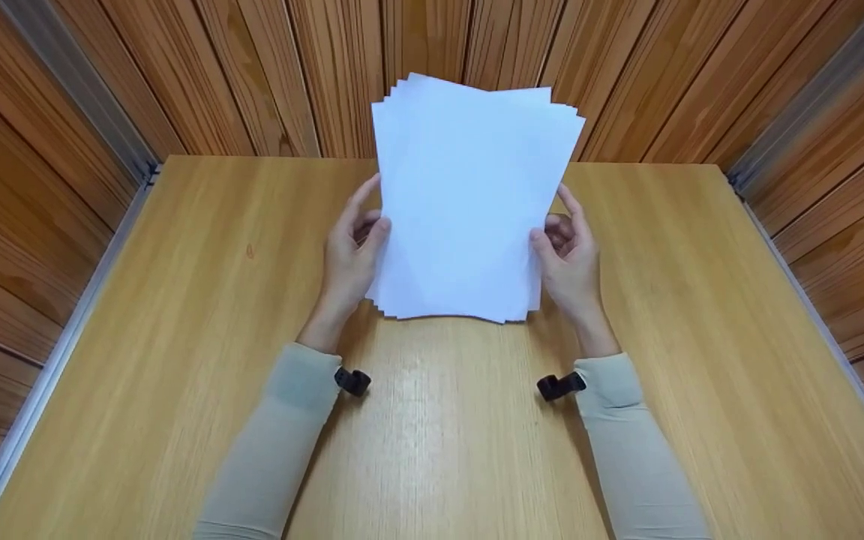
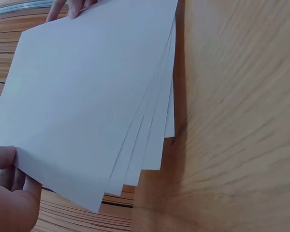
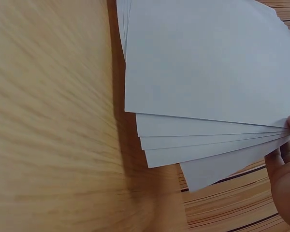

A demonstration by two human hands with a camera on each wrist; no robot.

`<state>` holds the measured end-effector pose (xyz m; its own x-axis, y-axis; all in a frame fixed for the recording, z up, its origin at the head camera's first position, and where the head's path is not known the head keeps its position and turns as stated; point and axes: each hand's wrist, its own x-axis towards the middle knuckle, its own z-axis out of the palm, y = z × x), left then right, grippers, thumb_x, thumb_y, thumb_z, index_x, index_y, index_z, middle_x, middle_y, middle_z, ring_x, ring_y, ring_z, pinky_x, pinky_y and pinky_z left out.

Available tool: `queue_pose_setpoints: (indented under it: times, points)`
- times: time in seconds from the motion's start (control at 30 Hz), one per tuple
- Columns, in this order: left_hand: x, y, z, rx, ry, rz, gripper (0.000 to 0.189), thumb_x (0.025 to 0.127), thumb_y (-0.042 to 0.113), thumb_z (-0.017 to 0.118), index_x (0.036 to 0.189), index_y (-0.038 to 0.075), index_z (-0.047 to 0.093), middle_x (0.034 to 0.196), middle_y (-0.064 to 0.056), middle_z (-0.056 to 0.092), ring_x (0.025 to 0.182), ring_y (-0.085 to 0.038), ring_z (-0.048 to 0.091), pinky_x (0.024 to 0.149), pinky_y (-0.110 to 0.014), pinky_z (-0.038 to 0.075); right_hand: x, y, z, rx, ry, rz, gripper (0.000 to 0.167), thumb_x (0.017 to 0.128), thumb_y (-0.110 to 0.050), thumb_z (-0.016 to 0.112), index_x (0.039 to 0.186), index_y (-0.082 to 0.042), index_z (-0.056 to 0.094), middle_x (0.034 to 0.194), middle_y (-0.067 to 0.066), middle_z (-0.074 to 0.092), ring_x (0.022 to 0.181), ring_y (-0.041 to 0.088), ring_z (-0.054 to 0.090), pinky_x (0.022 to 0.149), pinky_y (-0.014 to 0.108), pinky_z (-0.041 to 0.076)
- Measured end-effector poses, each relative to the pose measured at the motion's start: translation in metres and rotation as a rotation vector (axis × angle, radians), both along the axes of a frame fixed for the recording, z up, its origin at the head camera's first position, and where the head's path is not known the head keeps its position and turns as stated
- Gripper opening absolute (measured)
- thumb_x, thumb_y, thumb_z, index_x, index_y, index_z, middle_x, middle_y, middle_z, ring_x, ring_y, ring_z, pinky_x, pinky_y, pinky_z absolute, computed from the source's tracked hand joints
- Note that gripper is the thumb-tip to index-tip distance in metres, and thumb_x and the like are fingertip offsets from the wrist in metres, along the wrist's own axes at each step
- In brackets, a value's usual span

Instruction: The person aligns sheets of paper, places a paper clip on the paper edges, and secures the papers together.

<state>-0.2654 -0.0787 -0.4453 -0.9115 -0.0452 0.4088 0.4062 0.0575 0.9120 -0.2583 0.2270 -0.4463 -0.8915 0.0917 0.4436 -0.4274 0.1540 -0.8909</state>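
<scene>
Loose stack of fanned, flat white paper sheets (image 1: 469, 202) held between two hands over a pale wood-grain table (image 1: 199, 337).
The left hand (image 1: 349, 251) and right hand (image 1: 573, 259) each pinch a long side edge, thumb on the front face, other fingers at the edge or behind; whether the near edge touches the table I cannot tell. The sheets should handle as light and bendy, likely sliding over one another and creasing if squeezed hard; the long sides, gripped lightly through all the layers, look the best hold.
</scene>
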Motion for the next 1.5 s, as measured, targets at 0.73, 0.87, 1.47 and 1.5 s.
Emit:
queue_pose_setpoints:
  times: [0.73,0.87,1.47,1.5]
  points:
    - [0.0028,0.0004,0.0005,-0.009,0.105,0.036,0.052,0.107,0.01,0.063,0.157,0.015,0.051,0.113,-0.009,0.073,0.103,-0.021,0.066,0.09,-0.031,0.052,0.0021,-0.0055,0.0015,0.003,0.124,-0.088,0.061,0.101,0.0,0.07,0.157,-0.004,0.047,0.106,0.008,0.069,0.095,0.018,0.064,0.085,0.026,0.051]
    - [0.0021,0.001,0.0001,-0.008,0.111,0.031,0.052,0.107,0.01,0.063,0.158,0.016,0.051,0.113,-0.007,0.073,0.105,-0.021,0.067,0.091,-0.032,0.053,0.0034,-0.0057,0.0013,-0.005,0.121,-0.109,0.06,0.101,0.0,0.07,0.157,-0.005,0.049,0.106,0.007,0.068,0.094,0.017,0.063,0.084,0.025,0.05]
    - [0.0005,0.0035,-0.0054,-0.053,0.142,0.001,0.053,0.108,0.008,0.061,0.159,0.012,0.047,0.115,-0.007,0.072,0.105,-0.018,0.067,0.093,-0.032,0.054,0.0029,-0.0035,-0.0025,-0.01,0.095,-0.126,0.052,0.102,-0.001,0.068,0.152,-0.002,0.053,0.108,0.008,0.07,0.094,0.017,0.063,0.084,0.025,0.049]
    - [0.0007,0.0033,-0.0059,-0.054,0.139,-0.001,0.053,0.108,0.008,0.061,0.159,0.012,0.047,0.115,-0.007,0.072,0.106,-0.018,0.067,0.094,-0.032,0.054,0.0029,-0.0035,-0.0023,-0.012,0.091,-0.126,0.052,0.102,-0.001,0.068,0.152,-0.002,0.053,0.108,0.007,0.07,0.095,0.017,0.063,0.085,0.025,0.049]
